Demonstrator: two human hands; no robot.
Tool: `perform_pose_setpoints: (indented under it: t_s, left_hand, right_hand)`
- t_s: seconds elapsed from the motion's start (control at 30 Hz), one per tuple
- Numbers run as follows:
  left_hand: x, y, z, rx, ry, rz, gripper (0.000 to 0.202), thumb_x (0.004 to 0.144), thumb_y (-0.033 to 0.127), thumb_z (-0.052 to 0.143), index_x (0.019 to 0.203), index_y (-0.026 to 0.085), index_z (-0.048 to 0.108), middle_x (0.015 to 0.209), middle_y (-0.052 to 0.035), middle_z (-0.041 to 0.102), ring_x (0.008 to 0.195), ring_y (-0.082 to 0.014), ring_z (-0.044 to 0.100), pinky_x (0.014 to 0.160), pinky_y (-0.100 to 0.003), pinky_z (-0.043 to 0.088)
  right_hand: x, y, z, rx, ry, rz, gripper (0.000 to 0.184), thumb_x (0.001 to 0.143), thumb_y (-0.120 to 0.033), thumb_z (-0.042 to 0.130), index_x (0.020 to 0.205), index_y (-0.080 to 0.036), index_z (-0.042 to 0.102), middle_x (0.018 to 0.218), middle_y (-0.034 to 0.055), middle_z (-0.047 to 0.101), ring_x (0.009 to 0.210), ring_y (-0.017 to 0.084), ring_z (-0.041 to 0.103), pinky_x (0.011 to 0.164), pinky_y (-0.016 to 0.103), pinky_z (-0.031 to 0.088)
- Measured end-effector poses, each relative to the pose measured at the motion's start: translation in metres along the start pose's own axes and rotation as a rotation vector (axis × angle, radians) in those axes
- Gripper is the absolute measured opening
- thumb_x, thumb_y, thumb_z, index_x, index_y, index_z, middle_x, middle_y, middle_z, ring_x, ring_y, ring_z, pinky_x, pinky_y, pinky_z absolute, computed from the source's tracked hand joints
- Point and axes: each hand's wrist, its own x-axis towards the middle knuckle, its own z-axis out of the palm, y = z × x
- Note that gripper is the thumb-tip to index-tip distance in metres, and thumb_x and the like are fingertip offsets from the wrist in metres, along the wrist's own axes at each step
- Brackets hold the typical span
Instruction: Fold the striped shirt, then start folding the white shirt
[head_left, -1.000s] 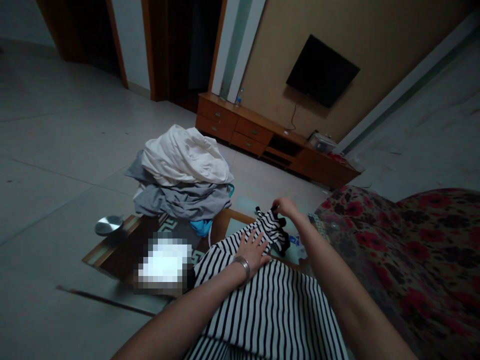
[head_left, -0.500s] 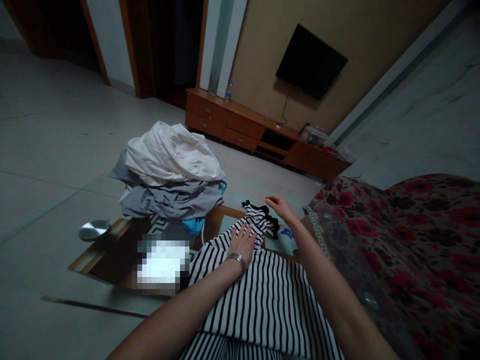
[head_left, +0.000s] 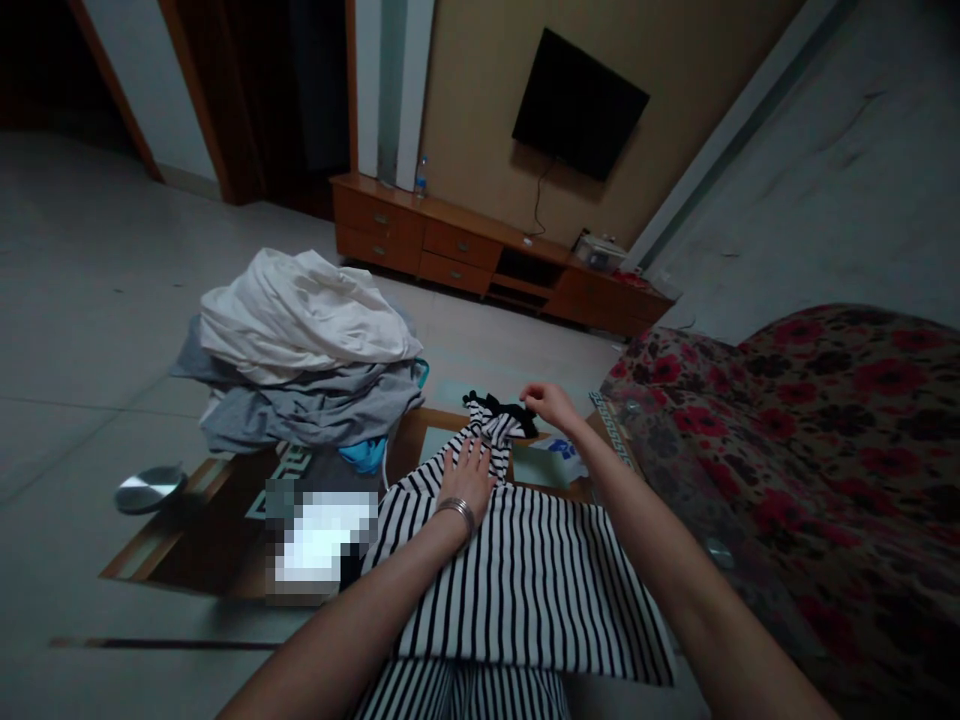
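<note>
The 2 hands of the person are at a striped shirt [head_left: 540,590], which lies over the low table [head_left: 191,535], its wide part toward the person and its bunched part with black edging farther away. The left hand [head_left: 469,478] rests flat on the cloth, below the bunched part; its fingers are a little apart and do not grasp. At this wrist there are bracelets [head_left: 457,510]. The right hand [head_left: 553,405] is just beside the black edging, with thumb and finger near together; I cannot tell if they pinch the cloth. To the left, 1 pile of clothes [head_left: 307,320] is on the table, white on top, grey under it. A shiny round dish [head_left: 150,490] is near the table's left end. To the right stands a flowered sofa [head_left: 862,400].
</note>
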Motion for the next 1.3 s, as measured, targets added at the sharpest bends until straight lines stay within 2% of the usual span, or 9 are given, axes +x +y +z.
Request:
perform_pose_setpoints:
  t_s: [0.2, 0.33, 0.43, 0.5, 0.7, 0.9, 1.07, 1.2, 1.3]
  left_hand:
    - [0.001, 0.002, -0.002, 0.002, 0.003, 0.001, 0.046, 0.095, 0.037, 0.036, 0.138, 0.021, 0.046, 0.152, -0.008, 0.029, 0.141, -0.0275, 0.021, 0.112, -0.055, 0.018]
    - [0.0, 0.002, -0.002, -0.006, 0.036, 0.017, 0.043, 0.094, 0.036, 0.04, 0.135, 0.026, 0.049, 0.15, -0.0081, 0.032, 0.14, -0.0288, 0.022, 0.111, -0.056, 0.018]
    - [-0.001, 0.002, -0.003, -0.007, 0.039, 0.022, 0.04, 0.094, 0.037, 0.041, 0.131, 0.028, 0.053, 0.15, -0.0078, 0.033, 0.14, -0.0297, 0.022, 0.11, -0.056, 0.019]
    - [-0.001, 0.002, -0.004, -0.002, 0.035, 0.023, 0.04, 0.094, 0.037, 0.042, 0.131, 0.028, 0.053, 0.15, -0.008, 0.032, 0.14, -0.0301, 0.021, 0.11, -0.056, 0.02]
    - [0.0, 0.003, -0.004, 0.015, 0.032, 0.032, 0.041, 0.094, 0.037, 0.041, 0.132, 0.027, 0.052, 0.151, -0.0085, 0.032, 0.141, -0.0299, 0.02, 0.11, -0.056, 0.019]
    - [0.001, 0.003, -0.003, -0.005, 0.035, 0.028, 0.04, 0.093, 0.036, 0.041, 0.131, 0.027, 0.053, 0.151, -0.0081, 0.032, 0.14, -0.0301, 0.022, 0.11, -0.056, 0.019]
    - [-0.001, 0.003, -0.004, -0.018, 0.035, 0.039, 0.04, 0.094, 0.035, 0.04, 0.13, 0.026, 0.054, 0.151, -0.0069, 0.032, 0.14, -0.0302, 0.02, 0.11, -0.057, 0.018]
    - [-0.001, 0.003, -0.006, -0.027, 0.051, 0.062, 0.038, 0.094, 0.033, 0.037, 0.128, 0.028, 0.055, 0.15, -0.0023, 0.034, 0.14, -0.0295, 0.019, 0.11, -0.058, 0.017]
    - [-0.001, 0.002, -0.005, -0.015, 0.04, 0.072, 0.036, 0.094, 0.033, 0.037, 0.122, 0.025, 0.059, 0.144, -0.0036, 0.043, 0.139, -0.0293, 0.023, 0.11, -0.058, 0.018]
  right_hand:
    - [-0.001, -0.004, -0.012, -0.023, -0.2, -0.039, 0.025, 0.085, -0.028, 0.054, 0.096, -0.013, 0.07, 0.088, 0.007, 0.071, 0.075, 0.014, 0.062, 0.064, 0.02, 0.042]
    - [-0.017, -0.001, -0.007, -0.207, -0.286, 0.09, 0.045, 0.07, -0.038, 0.073, 0.109, -0.017, 0.067, 0.103, 0.0095, 0.069, 0.087, 0.018, 0.063, 0.07, 0.023, 0.044]
    - [-0.022, -0.01, -0.002, -0.344, -0.317, 0.175, 0.029, 0.064, -0.031, 0.076, 0.089, -0.017, 0.072, 0.089, 0.0091, 0.071, 0.082, 0.02, 0.063, 0.066, 0.023, 0.042]
    - [-0.019, -0.022, -0.001, -0.337, -0.297, 0.156, 0.016, 0.071, -0.026, 0.069, 0.082, -0.016, 0.072, 0.082, 0.008, 0.07, 0.077, 0.018, 0.062, 0.063, 0.022, 0.04]
    - [0.001, -0.047, -0.005, -0.208, -0.097, 0.009, 0.023, 0.084, -0.027, 0.053, 0.098, -0.016, 0.067, 0.093, 0.005, 0.069, 0.081, 0.013, 0.059, 0.063, 0.02, 0.037]
    - [-0.018, -0.017, -0.001, -0.382, -0.319, 0.099, 0.033, 0.056, -0.027, 0.081, 0.085, -0.015, 0.071, 0.09, 0.0108, 0.069, 0.082, 0.022, 0.06, 0.064, 0.025, 0.039]
    - [-0.019, -0.016, -0.007, -0.293, -0.249, -0.011, 0.019, 0.076, -0.022, 0.062, 0.093, -0.017, 0.069, 0.087, 0.0042, 0.068, 0.079, 0.016, 0.058, 0.065, 0.022, 0.037]
    - [-0.004, -0.041, -0.005, -0.06, -0.167, -0.259, 0.021, 0.076, -0.011, 0.056, 0.094, -0.013, 0.065, 0.088, 0.0029, 0.065, 0.078, 0.013, 0.054, 0.067, 0.02, 0.036]
    - [0.002, -0.06, 0.005, 0.033, -0.244, -0.434, 0.019, 0.078, -0.011, 0.054, 0.094, -0.012, 0.063, 0.086, 0.003, 0.064, 0.076, 0.012, 0.051, 0.069, 0.02, 0.036]
